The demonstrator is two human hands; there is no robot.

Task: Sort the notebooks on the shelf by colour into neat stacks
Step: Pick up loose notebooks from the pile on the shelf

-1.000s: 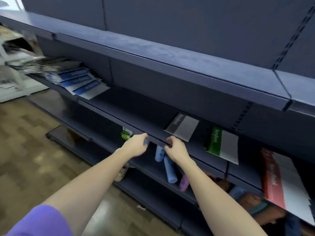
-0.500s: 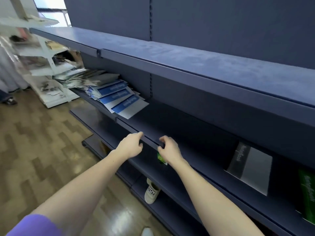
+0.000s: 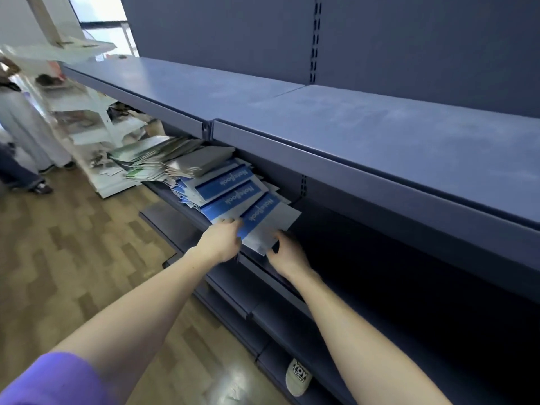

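So I've got both hands on the blue notebooks (image 3: 233, 197), which are fanned out in a sloppy slide along the middle shelf (image 3: 292, 276). My left hand (image 3: 220, 240) has its fingers curled onto the near corner of the front blue one, and my right hand (image 3: 287, 252) sits at its grey lower edge with the thumb just under it (can't tell if it's really pinching yet, fingers are half hidden). Two hands because the pile is slippery and needs squaring up. The grey and green notebooks (image 3: 172, 160) lie jumbled just behind, unsorted.
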